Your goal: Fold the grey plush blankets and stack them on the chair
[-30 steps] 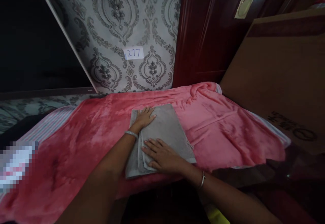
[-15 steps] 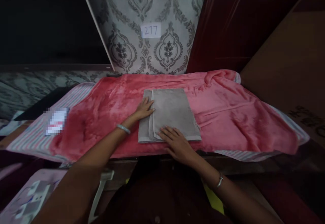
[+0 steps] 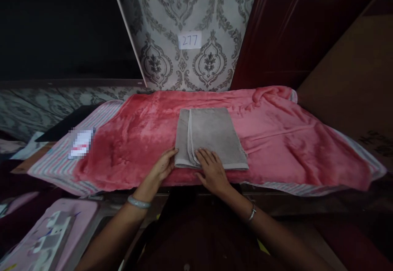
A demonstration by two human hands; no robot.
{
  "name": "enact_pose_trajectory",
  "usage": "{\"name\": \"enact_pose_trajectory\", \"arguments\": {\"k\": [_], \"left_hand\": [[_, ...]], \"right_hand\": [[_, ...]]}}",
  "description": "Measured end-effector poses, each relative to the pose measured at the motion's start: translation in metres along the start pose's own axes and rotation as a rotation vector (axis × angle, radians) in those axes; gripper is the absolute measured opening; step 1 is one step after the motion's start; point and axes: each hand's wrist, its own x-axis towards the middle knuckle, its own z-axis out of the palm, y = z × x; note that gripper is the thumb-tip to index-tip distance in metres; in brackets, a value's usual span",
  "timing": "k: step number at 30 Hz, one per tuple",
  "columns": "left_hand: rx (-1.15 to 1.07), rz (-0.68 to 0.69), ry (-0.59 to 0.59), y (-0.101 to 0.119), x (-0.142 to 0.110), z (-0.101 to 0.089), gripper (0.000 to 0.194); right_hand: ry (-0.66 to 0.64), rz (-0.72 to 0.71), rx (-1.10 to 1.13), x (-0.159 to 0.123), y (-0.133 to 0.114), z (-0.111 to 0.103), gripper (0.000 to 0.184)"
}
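A grey towel [image 3: 215, 132], folded into a flat rectangle, lies on a pink plush blanket [image 3: 132, 140]. A narrow strip along the towel's left side shows a raised lengthwise edge next to the wider top layer. At the near left corner, the bent fingers of my left hand [image 3: 164, 165] close on the towel's edge; the fingertips are partly hidden. My right hand [image 3: 212, 172] rests flat on the near part of the towel, fingers stretched out over the top layer by the raised edge.
The blanket's striped underside [image 3: 61, 160] shows at its left end, with a blurred white card [image 3: 81, 144] on it. A dark screen [image 3: 67, 29] stands behind at left, a cardboard box [image 3: 353, 78] at right. Below left is a pink surface [image 3: 76, 222] bearing a white power strip [image 3: 55, 238].
My left hand has drawn back from the towel's left strip to its near left corner, fingers now bent. My right hand stays flat on the towel. The view has shifted slightly left.
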Motion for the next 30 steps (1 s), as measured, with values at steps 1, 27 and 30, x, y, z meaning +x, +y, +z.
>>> {"name": "enact_pose_trajectory", "arguments": {"k": [1,27,30], "left_hand": [[-0.005,0.002,0.002,0.000,0.000,0.000,0.021],[0.097,0.071,-0.060,0.019,-0.020,-0.001,0.048],[0.278,0.132,0.059,0.015,-0.021,-0.007,0.054]], "right_hand": [[0.015,0.005,0.000,0.000,0.000,0.001,0.077],[0.152,0.112,-0.281,-0.045,0.068,-0.031,0.067],[0.230,0.095,-0.217,-0.056,0.087,-0.033,0.069]]}}
